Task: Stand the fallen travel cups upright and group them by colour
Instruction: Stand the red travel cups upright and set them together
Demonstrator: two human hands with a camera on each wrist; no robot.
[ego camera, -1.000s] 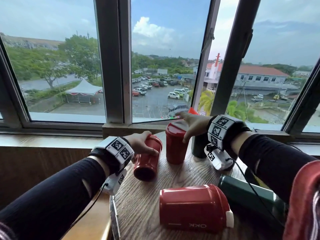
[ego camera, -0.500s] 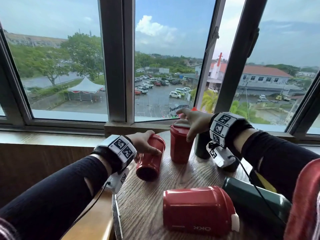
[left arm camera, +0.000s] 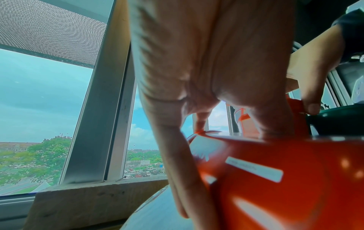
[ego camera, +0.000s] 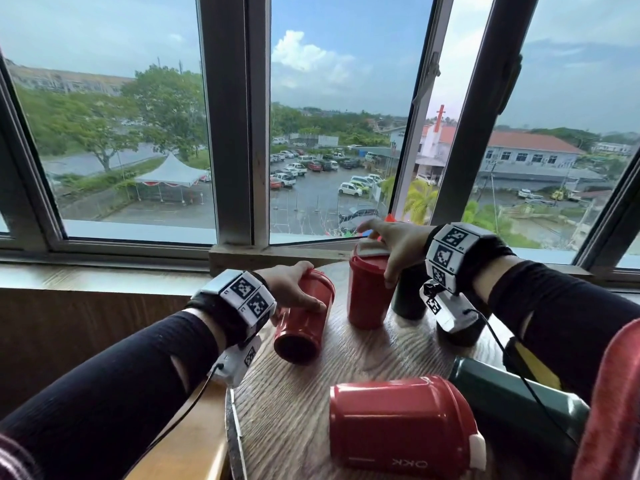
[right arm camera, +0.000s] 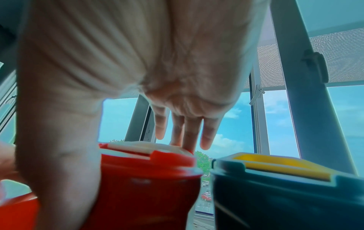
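Note:
My left hand (ego camera: pixel 294 289) grips a red travel cup (ego camera: pixel 301 327) that lies tilted at the table's left, base toward me; in the left wrist view its fingers (left arm camera: pixel 183 171) curl round the red body (left arm camera: pixel 285 179). My right hand (ego camera: pixel 394 244) rests over an upright red cup (ego camera: pixel 363 296), straight fingers (right arm camera: pixel 187 133) across the lid (right arm camera: pixel 147 155) and thumb down the near side. A dark green cup (ego camera: pixel 408 299) with a yellow lid tab (right arm camera: pixel 275 165) stands just right of it. A red cup (ego camera: pixel 401 420) and a green cup (ego camera: pixel 512 407) lie on their sides nearest me.
The cups sit on a small round wooden table (ego camera: pixel 381 355) pushed against a window sill (ego camera: pixel 270 252). A second dark cup (ego camera: pixel 464 332) stands under my right wrist. A wooden ledge (ego camera: pixel 104 334) runs along the left, below the windows.
Both hands stay on the same red cups as before. Only the head view has shifted slightly.

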